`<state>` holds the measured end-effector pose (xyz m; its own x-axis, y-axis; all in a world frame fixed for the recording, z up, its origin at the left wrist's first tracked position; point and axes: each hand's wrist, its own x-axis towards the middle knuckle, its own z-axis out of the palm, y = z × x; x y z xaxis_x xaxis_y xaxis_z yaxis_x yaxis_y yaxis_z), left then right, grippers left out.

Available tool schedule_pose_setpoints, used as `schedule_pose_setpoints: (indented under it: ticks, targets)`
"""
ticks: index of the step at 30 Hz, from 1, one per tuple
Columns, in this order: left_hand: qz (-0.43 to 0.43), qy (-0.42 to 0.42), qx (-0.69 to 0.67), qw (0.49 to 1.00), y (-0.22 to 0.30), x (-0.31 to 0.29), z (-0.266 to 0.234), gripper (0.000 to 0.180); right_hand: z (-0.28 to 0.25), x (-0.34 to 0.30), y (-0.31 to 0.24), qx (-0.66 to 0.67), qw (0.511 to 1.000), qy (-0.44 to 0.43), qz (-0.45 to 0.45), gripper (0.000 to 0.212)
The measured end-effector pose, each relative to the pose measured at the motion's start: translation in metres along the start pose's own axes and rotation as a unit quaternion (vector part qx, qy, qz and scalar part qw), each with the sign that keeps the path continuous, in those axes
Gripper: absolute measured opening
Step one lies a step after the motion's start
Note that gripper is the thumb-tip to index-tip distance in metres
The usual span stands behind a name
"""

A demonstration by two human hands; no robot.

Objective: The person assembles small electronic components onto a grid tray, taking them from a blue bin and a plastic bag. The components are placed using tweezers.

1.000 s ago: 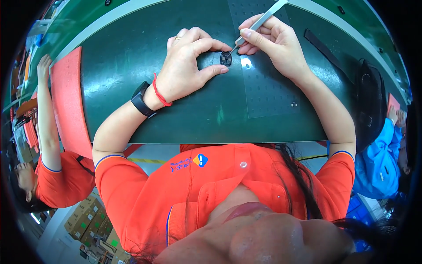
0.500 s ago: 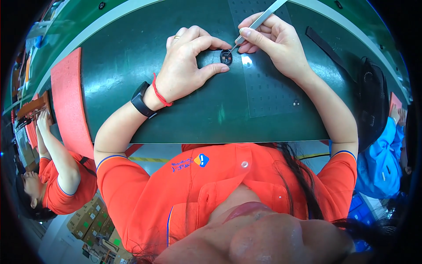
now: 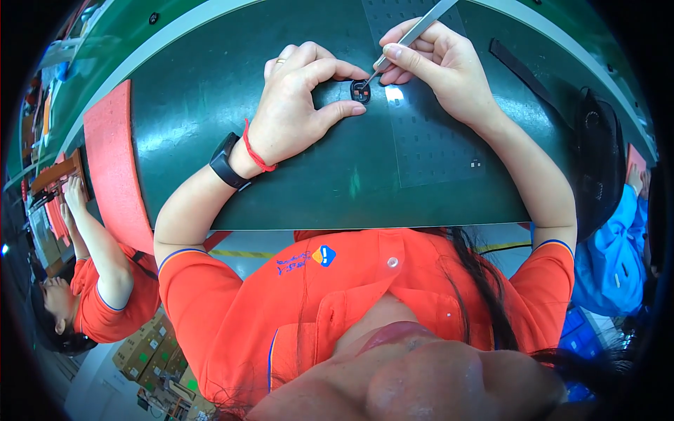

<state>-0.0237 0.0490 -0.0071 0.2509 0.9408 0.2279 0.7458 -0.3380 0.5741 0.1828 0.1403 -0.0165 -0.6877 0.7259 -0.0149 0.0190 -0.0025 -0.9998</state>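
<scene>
Black oval part (image 3: 360,92), upper centre, bare green tabletop (image 3: 316,189) stretching below to its mid-frame edge, left hand (image 3: 300,98) pinching the part between thumb and forefinger, right hand (image 3: 444,74) clasping tweezers (image 3: 420,31).

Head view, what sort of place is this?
Probably a factory or assembly workshop: tweezers meet a small black part over a green bench, a co-worker in red sits to the left, and cartons are stacked behind.
</scene>
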Motion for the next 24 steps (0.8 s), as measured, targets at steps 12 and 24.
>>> schedule_pose_setpoints:
  ticks: [12, 24]
  targets:
    - [0.000, 0.005, -0.003, 1.000, 0.0004, -0.0016, 0.0003, 0.028, 0.0022, -0.0008, 0.0003, -0.004, 1.000, 0.012, 0.003, 0.023]
    - [-0.009, -0.003, 0.003, 1.000, -0.0003, -0.0018, 0.0001, 0.029, 0.0043, -0.0004, -0.0001, -0.007, 1.000, 0.007, 0.001, 0.022]
